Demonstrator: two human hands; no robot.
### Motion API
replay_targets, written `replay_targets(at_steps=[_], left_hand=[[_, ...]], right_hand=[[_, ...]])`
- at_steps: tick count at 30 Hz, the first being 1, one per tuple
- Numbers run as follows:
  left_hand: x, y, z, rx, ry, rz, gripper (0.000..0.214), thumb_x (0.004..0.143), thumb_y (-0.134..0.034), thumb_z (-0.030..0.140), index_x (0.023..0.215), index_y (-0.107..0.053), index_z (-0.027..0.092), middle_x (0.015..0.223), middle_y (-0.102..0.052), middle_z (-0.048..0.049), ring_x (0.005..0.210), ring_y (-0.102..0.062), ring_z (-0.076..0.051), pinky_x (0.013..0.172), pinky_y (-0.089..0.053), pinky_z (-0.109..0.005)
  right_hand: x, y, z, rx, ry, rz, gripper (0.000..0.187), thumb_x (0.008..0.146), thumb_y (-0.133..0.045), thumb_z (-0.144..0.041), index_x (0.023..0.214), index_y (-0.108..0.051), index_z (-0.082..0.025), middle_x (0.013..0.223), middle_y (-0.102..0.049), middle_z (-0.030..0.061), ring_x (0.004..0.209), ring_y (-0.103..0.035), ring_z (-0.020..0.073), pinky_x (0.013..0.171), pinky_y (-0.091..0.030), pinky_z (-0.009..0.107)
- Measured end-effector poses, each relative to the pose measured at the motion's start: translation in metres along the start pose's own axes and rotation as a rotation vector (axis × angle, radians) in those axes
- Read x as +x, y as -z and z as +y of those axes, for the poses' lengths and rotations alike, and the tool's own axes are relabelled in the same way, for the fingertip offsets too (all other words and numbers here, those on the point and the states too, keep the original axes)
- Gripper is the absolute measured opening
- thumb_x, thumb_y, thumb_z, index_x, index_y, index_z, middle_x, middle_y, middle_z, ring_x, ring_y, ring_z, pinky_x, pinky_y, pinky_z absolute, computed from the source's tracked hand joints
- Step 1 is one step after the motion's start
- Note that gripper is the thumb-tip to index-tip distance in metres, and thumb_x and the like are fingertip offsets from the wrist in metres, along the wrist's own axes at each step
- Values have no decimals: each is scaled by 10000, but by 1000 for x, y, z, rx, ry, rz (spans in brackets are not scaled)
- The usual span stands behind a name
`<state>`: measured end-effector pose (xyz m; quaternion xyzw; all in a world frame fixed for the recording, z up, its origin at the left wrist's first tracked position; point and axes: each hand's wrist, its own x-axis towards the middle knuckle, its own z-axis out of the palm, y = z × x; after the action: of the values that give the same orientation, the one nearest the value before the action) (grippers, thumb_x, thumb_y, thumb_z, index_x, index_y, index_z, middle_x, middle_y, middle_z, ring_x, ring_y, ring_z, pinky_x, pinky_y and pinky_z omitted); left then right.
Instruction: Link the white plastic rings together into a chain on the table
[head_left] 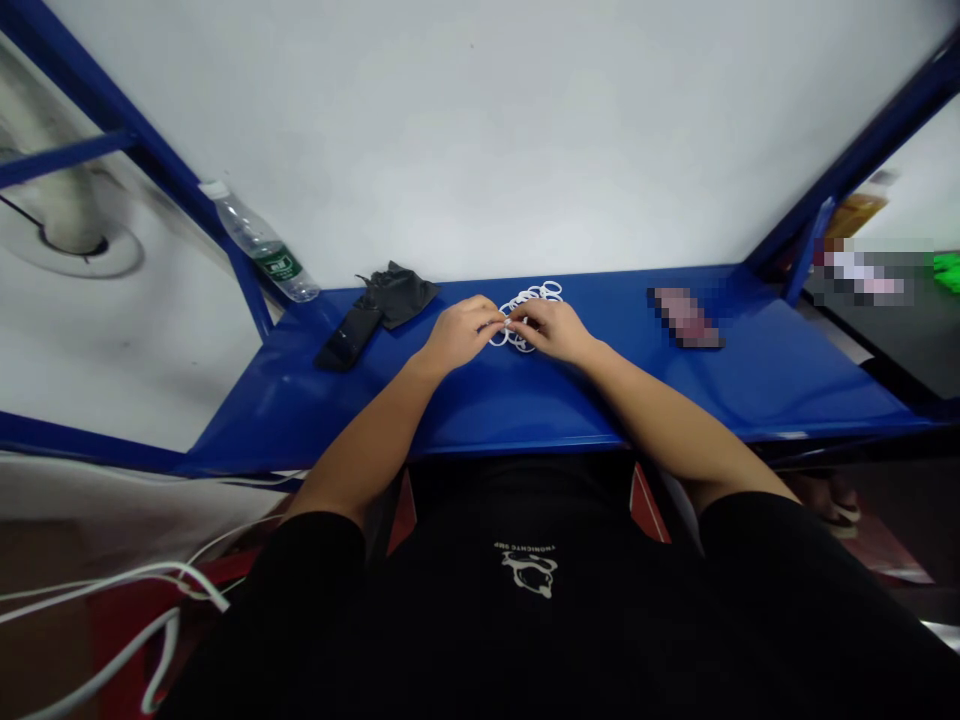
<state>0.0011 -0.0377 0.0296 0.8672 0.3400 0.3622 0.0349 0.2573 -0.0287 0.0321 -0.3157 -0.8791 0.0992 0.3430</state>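
Several thin white rings [552, 290] lie bunched on the blue tabletop [517, 410], partly hidden behind my hands. My left hand [465, 332] comes in from the left, its thumb and forefinger pinched together on a small white piece of the rings. From the other side my right hand [551, 328] pinches at the same spot, with fingertips almost meeting those of the left. Whether the rings are linked to each other is too small to tell. Both forearms rest near or over the front of the tabletop.
Left of my hands lie a black phone [349, 338] and a crumpled dark pouch [401, 293]. A clear plastic bottle [262, 245] leans by the left blue frame. At the right is a pinkish blurred object [684, 318]. White cables [112, 580] hang at lower left.
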Motion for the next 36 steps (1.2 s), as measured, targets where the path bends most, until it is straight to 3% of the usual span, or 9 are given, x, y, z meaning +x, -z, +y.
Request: replay_targets(at_steps=[5, 16, 21, 24, 26, 29, 32, 36], left_hand=[[1, -2, -5, -107, -14, -18, 191, 1136, -705, 296, 1147, -891, 255, 1167, -843, -77, 1081, -796, -228, 1012, -658, -405], [3, -17, 5, -166, 63, 40, 169, 1072, -744, 250, 987, -890, 236, 1044, -838, -67, 949, -775, -207, 874, -645, -363], [6, -12, 10, -115, 144, 5, 181, 1079, -711, 229, 1039, -888, 239, 1107, -842, -77, 1016, -777, -226, 976, -651, -408], [7, -12, 11, -34, 162, 2, 213, 1104, -714, 285, 1244, -871, 249, 1268, -834, -100, 1206, -761, -274, 1145, -610, -490], [7, -14, 11, 27, 189, -27, 387, 1102, -744, 356, 1471, -788, 248, 1466, -779, -131, 1387, -702, -320, 1259, -538, -545], [5, -19, 13, 114, 249, -133, 723, 1078, -784, 514, 1726, -577, 271, 1773, -563, -163, 1663, -480, -409, 1393, -371, -632], [5, -26, 14, 185, 287, -268, 937, 1038, -795, 647, 1827, -426, 300, 1929, -312, -153, 1805, -181, -475, 1453, -166, -705], [7, -36, 13, 189, 288, -410, 1032, 1028, -758, 717, 1871, -326, 307, 1975, -146, -138, 1830, -14, -486, 1464, -39, -720]], right_hand=[[-1, 0, 0, 20, -15, -1, 238, 1110, -636, -423, 1053, -742, -217, 933, -761, 77, 815, -622, 218, 798, -461, 370], [-2, -4, 9, 114, -49, -52, 247, 1101, -608, -472, 1001, -610, -245, 906, -702, 55, 788, -566, 211, 776, -445, 371], [1, -1, 4, 93, -65, -41, 288, 1115, -579, -509, 1023, -643, -244, 926, -722, 68, 813, -574, 224, 790, -471, 384], [3, 6, 6, 46, -87, -1, 296, 1114, -588, -497, 1043, -697, -231, 960, -755, 84, 835, -603, 229, 808, -491, 387], [3, 10, 13, 10, -106, 35, 290, 1101, -613, -480, 1056, -740, -223, 981, -778, 92, 855, -635, 233, 832, -512, 393], [2, 14, 32, 0, -139, 76, 337, 1073, -653, -494, 1167, -798, -205, 1065, -817, 114, 920, -704, 259, 896, -564, 423], [0, 13, 59, -17, -222, 164, 488, 1080, -639, -556, 1364, -792, -190, 1252, -833, 170, 1137, -755, 335, 1041, -603, 505], [-1, 8, 97, -186, -316, 96, 709, 1086, -635, -649, 1618, -678, -183, 1634, -685, 240, 1529, -608, 450, 1314, -451, 655]])
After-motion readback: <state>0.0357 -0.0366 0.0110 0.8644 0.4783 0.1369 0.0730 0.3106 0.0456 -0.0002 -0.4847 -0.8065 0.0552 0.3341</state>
